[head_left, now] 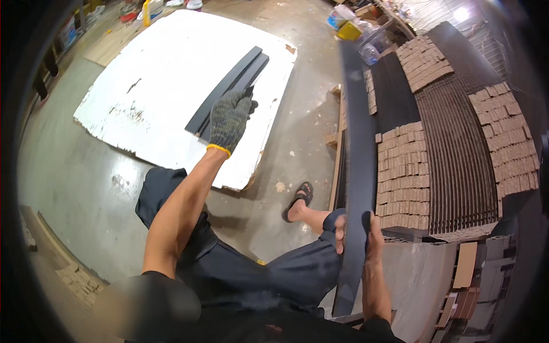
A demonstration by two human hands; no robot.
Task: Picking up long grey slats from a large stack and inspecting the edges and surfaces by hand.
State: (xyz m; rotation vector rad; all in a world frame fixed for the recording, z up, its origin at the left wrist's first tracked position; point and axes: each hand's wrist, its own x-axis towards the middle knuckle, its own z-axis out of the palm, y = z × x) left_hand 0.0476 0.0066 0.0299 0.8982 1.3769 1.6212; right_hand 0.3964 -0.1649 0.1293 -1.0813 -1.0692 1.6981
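Observation:
My left hand (230,117), in a grey knitted glove with a yellow cuff, is over the dark strips (226,86) lying side by side on a white board (166,63). Its fingers are curled, and a small dark tip shows by them; what they hold, if anything, I cannot make out. My bare right hand (373,234) grips a long dark plank (355,171) near its lower end, thumb on one side and fingers on the other. Something black covers the thumb. Lengthwise, the plank stretches away from me along my right side.
Stacks of dark planks (457,154) and brown slotted blocks (403,177) stand on the right. Plastic containers and other clutter (360,28) lie beyond them. A yellow jug (152,11) stands at the far left. My sandalled foot (298,201) rests on the concrete floor (274,166).

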